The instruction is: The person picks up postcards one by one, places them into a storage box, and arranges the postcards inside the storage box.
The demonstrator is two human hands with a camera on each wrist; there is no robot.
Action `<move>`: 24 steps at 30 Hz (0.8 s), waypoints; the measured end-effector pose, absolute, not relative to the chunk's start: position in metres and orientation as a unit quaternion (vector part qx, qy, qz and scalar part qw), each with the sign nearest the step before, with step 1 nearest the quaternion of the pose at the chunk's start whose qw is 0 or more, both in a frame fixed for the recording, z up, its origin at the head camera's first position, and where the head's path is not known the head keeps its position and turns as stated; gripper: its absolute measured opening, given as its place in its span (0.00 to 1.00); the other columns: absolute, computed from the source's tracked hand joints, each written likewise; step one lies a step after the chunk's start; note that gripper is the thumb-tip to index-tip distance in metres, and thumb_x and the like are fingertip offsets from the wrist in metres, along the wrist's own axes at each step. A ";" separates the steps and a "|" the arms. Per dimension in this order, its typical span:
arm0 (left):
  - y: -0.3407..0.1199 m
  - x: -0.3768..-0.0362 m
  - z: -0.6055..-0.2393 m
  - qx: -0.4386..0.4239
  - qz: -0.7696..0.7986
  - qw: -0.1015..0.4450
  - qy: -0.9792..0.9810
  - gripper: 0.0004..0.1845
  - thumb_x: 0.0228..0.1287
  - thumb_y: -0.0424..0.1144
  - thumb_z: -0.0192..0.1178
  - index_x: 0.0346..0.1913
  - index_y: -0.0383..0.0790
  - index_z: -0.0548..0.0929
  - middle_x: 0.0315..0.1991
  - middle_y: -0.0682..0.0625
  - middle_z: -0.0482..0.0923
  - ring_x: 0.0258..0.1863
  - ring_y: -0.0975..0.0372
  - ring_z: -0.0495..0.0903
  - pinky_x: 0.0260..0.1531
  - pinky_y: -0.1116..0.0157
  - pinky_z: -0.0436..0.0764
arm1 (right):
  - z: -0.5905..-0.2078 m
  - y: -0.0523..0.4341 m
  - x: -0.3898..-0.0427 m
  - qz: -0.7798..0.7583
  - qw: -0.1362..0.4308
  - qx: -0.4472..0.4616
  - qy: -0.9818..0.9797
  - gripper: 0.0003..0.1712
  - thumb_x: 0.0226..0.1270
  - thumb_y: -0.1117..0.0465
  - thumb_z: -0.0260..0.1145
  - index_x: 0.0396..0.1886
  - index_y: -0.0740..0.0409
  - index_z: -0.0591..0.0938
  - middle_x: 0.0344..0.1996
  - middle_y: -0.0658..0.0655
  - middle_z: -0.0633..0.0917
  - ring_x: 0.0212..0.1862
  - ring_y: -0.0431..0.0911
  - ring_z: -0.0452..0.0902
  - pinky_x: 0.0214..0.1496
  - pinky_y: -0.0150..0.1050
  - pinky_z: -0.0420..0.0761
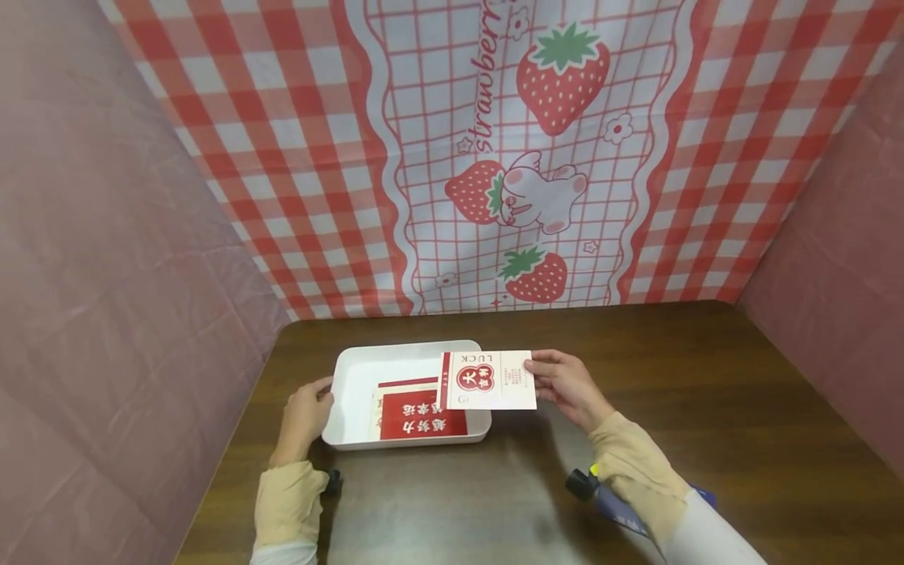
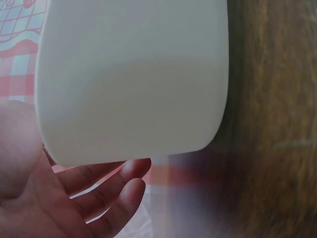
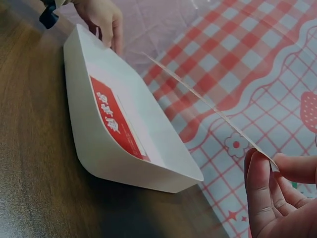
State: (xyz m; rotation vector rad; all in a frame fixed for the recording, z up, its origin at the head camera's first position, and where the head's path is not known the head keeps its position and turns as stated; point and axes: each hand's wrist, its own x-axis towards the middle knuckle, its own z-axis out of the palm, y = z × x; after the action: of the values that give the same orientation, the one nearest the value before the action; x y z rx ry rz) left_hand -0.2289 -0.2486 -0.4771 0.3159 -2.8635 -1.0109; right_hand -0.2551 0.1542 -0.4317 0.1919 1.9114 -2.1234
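Observation:
A white tray sits on the dark wooden table. A red and white card lies flat inside it, seen also in the right wrist view as the red card. My right hand pinches a white card with a red seal and the word LUCK by its right edge, holding it above the tray's right side. That held card shows edge-on in the right wrist view, between the fingertips. My left hand rests with straight fingers against the tray's left wall.
A red checked strawberry cloth hangs behind the table. Pink sheets close off both sides. Wrist-mounted devices sit on both forearms. Bare table surface lies to the right of the tray and in front of it.

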 end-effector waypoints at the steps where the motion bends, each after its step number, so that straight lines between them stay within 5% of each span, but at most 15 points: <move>1: -0.249 -0.229 -0.477 0.105 -0.330 0.044 -0.937 0.22 0.66 0.34 0.49 0.62 0.32 0.76 0.52 0.34 0.81 0.54 0.41 0.78 0.54 0.44 0.74 | -0.432 0.152 -0.256 -0.731 0.139 0.068 0.664 0.22 0.70 0.65 0.59 0.59 0.71 0.68 0.27 0.48 0.85 0.29 0.38 0.82 0.31 0.34 0.83; 24: -0.249 -0.230 -0.479 0.098 -0.326 0.045 -0.939 0.23 0.67 0.34 0.49 0.63 0.35 0.76 0.50 0.34 0.81 0.49 0.44 0.79 0.50 0.45 0.75 | -0.453 0.083 -0.266 -0.727 0.164 0.058 0.664 0.15 0.67 0.69 0.60 0.50 0.72 0.71 0.22 0.51 0.81 0.22 0.38 0.78 0.23 0.31 0.79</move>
State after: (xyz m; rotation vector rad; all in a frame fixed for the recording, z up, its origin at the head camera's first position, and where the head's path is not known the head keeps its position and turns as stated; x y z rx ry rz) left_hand -0.2299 -0.2492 -0.4789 0.2992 -2.8693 -0.9972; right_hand -0.2665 0.0834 -0.4527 0.1665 1.8921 -2.0733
